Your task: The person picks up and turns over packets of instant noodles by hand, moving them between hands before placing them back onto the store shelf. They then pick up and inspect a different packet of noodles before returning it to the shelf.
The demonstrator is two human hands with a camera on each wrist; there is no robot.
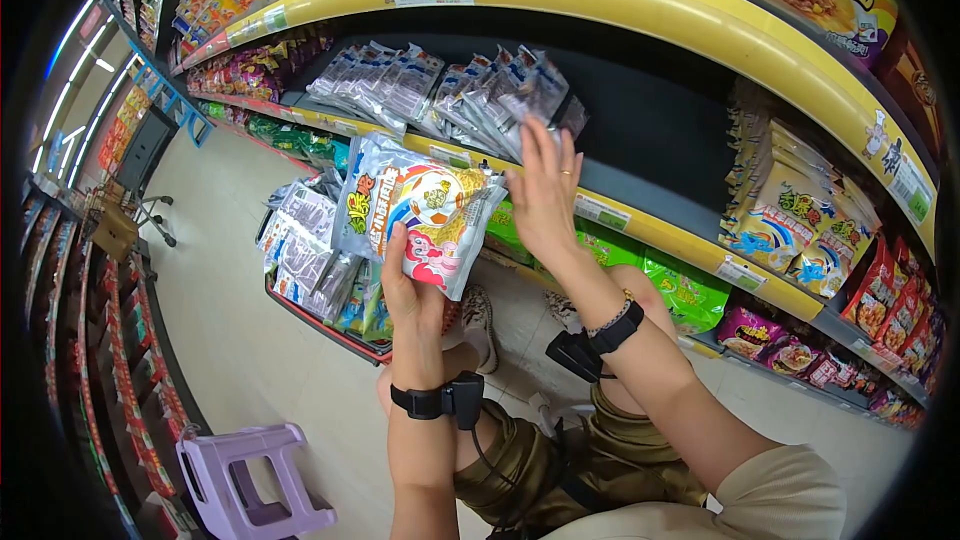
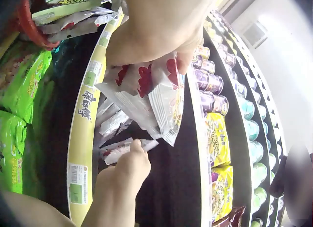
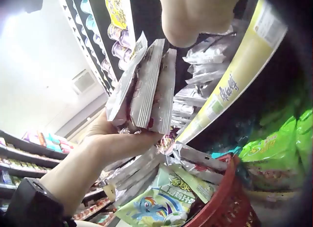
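Several silver-backed snack packets (image 1: 430,210) are gripped together in the left hand (image 1: 415,295), the top one showing a ball and a pink pony. In the right wrist view the left hand (image 3: 110,141) holds them from below, their crimped ends upward. The right hand (image 1: 545,185) is over the shelf edge, fingers at the near end of the packet row (image 1: 480,100). In the left wrist view the right hand (image 2: 129,163) pinches a packet (image 2: 117,151) on the shelf.
A red basket (image 3: 222,202) full of packets stands on the floor below the shelf. Golden packets (image 1: 790,215) line the shelf's right part, with green bags (image 1: 685,290) on the shelf below. A purple stool (image 1: 255,485) is at lower left.
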